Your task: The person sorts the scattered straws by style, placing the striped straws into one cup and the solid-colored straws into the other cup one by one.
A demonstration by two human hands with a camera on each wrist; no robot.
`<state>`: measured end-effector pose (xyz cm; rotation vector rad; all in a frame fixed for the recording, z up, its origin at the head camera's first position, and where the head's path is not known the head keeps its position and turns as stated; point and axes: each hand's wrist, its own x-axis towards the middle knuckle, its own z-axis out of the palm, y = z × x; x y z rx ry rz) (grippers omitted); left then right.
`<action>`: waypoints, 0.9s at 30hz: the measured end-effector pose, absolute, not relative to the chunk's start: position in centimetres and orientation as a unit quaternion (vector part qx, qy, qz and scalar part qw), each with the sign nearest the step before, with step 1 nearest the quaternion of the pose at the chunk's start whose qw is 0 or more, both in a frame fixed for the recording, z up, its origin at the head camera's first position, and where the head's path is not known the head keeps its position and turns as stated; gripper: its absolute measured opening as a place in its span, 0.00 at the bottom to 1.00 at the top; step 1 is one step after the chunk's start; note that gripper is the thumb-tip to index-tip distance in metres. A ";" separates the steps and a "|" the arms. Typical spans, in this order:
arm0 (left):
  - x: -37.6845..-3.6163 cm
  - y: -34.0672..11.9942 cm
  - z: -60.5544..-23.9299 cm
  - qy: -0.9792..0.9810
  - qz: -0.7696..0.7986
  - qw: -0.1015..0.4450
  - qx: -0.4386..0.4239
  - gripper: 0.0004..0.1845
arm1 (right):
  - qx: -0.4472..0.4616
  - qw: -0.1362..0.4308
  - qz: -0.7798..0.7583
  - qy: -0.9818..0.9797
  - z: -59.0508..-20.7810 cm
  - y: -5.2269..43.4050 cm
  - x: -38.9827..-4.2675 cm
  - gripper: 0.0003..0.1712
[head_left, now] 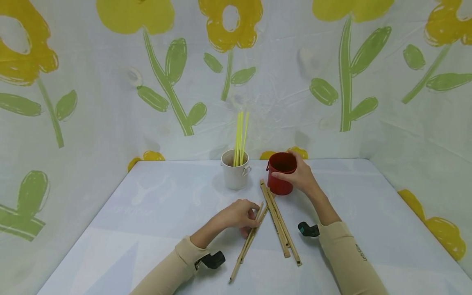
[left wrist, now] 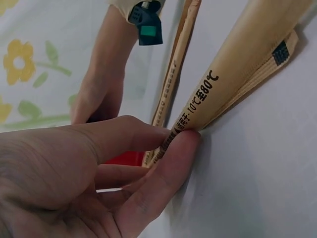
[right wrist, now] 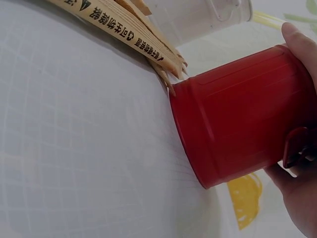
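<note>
My left hand [head_left: 237, 215] pinches a paper-wrapped straw [left wrist: 220, 82] between thumb and forefinger, low over the table. The brown wrapper carries black printing. Another wrapped straw [left wrist: 260, 74] lies along its underside in the left wrist view. On the right, my right hand [head_left: 303, 177] grips a red metal bucket [head_left: 279, 185] around its far side and rim. The bucket stands upright, and its side handle [right wrist: 295, 144] shows by the palm. Several more wrapped straws [head_left: 278, 225] lie in a loose bunch between the hands, their far ends at the bucket's base.
A white bucket [head_left: 234, 178] stands left of the red one, with several thin yellow sticks [head_left: 240, 135] upright in it. Behind both rises a flower-printed cloth wall [head_left: 273, 102]. The pale table [head_left: 166, 221] reaches to this wall.
</note>
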<state>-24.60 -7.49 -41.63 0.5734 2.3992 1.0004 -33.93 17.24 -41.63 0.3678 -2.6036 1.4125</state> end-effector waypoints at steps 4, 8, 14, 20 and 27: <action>-24.7 -7.6 -41.6 0.873 0.372 0.242 0.201 0.27 | 0.121 0.078 0.475 -0.868 -41.6 17.1 -33.9 0.61; -24.8 -7.8 -41.3 0.879 0.364 0.230 0.205 0.28 | 0.118 0.078 0.472 -0.870 -41.7 17.1 -33.9 0.61; -25.2 -8.4 -40.8 0.878 0.376 0.216 0.202 0.27 | 0.119 0.079 0.480 -0.866 -41.7 17.1 -33.7 0.61; -25.4 -9.1 -40.1 0.859 0.423 0.191 0.217 0.28 | 0.122 0.077 0.485 -0.863 -41.9 17.0 -33.5 0.60; -27.0 -8.8 -37.7 0.841 0.473 0.117 0.237 0.29 | 0.124 0.087 0.491 -0.858 -41.8 16.9 -33.8 0.58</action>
